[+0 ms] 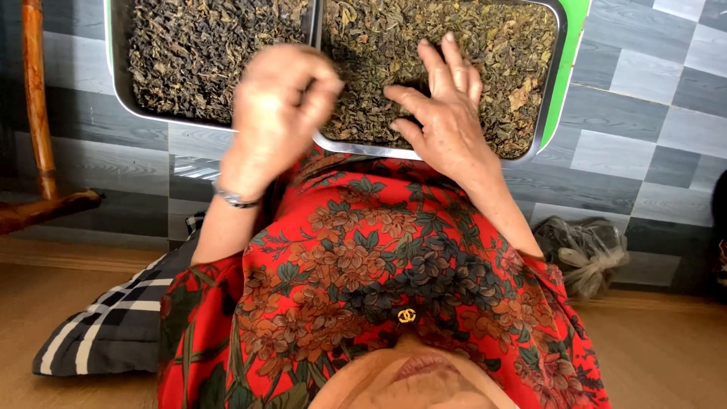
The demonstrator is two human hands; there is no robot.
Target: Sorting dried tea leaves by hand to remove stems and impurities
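your left hand (276,113) is hovering with fingers curled shut over the dried leaves (454,45), while your right hand (447,113) is resting on them in the metal tray (549,83), fingers released.

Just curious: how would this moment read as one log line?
left hand: pinched shut above trays | right hand: flat on dried leaves | right tray | left tray: untouched

A crumpled clear plastic bag (585,250) lies on the floor.
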